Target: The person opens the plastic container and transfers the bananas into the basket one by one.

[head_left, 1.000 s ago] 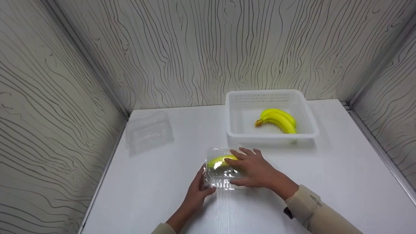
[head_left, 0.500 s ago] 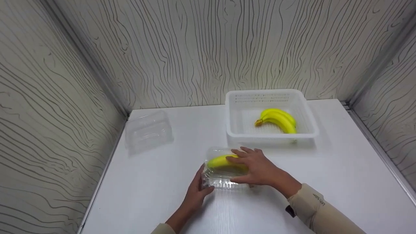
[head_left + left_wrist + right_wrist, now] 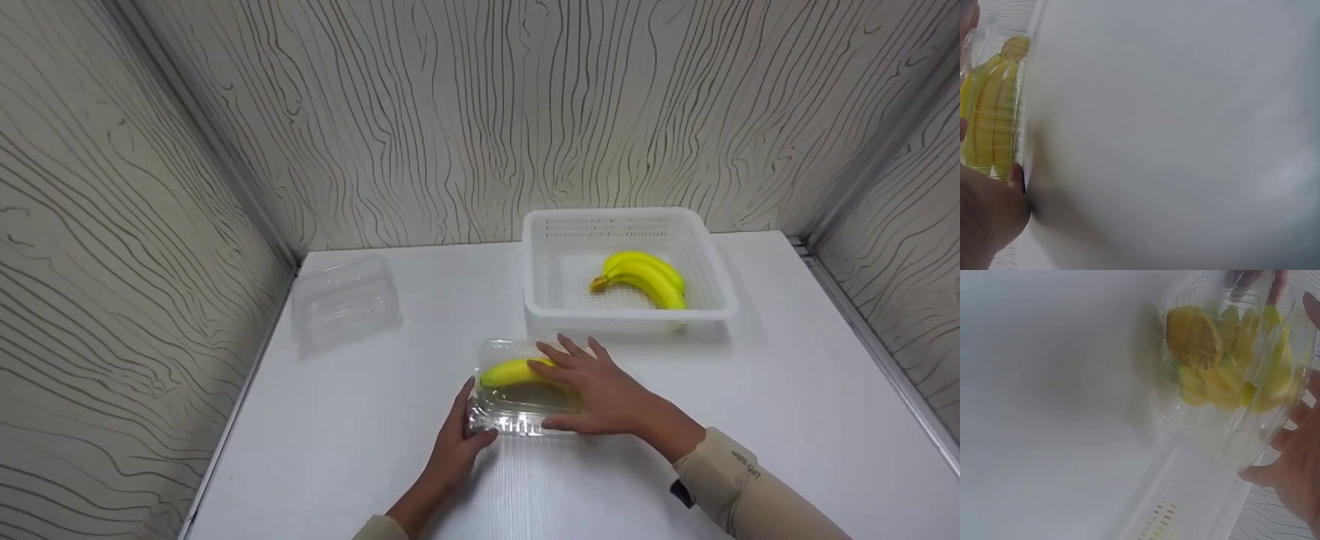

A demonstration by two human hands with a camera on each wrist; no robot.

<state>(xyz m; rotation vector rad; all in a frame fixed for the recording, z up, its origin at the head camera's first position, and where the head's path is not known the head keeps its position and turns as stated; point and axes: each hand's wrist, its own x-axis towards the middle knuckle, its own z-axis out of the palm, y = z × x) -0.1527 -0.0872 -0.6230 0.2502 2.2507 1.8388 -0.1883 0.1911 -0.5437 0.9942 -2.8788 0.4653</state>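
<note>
The left hand (image 3: 455,439) grips the left end of the box (image 3: 525,424); the right hand (image 3: 604,394), fingers spread, rests on its right part. Between them lies one bunch (image 3: 510,373), long axis left to right. Neither hand is nearer. Beyond, on the desk (image 3: 337,427): a second box (image 3: 346,300) leftward, then one basket (image 3: 630,313) rightward, holding a second bunch (image 3: 645,274).

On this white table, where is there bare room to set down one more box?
Bare: between the clear container and the white basket; left of the left hand; right of the right hand and sleeve. Crowded: the middle, where both hands touch the banana box.
</note>
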